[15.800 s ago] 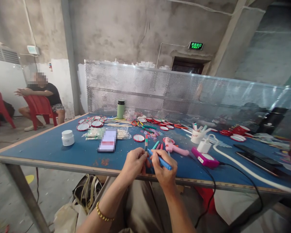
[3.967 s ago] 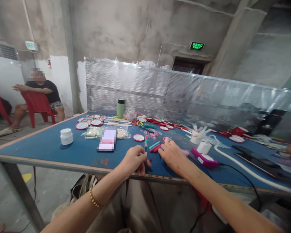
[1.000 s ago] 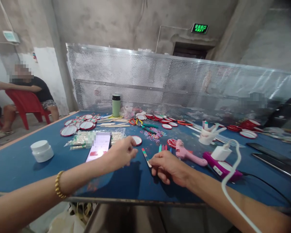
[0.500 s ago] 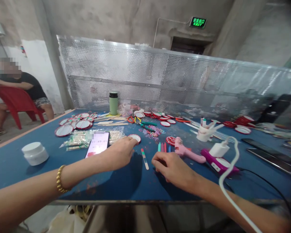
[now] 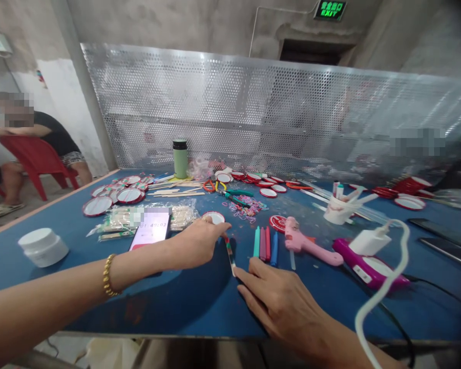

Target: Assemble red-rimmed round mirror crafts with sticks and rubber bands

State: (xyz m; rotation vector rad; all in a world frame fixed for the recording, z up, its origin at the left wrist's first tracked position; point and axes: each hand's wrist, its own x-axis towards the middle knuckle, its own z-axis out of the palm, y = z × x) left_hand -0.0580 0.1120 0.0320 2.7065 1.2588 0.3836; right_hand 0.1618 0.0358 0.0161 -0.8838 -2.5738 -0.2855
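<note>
Stick (image 5: 229,254): flat on bench (image 5: 176,302), left of markers (image 5: 264,243); half a second ago untouched. Left hand (image 5: 194,243) now pinches its far end; right hand (image 5: 282,302), released, fingertips at near end.

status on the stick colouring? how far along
Done: the craft stick carries red and green bands on its upper part. In hand: it lies on the blue table, the left hand at its top end, the right hand at its bottom end. Left: its lower part looks bare, markers lie beside it, and a packet of plain sticks sits behind.
</note>
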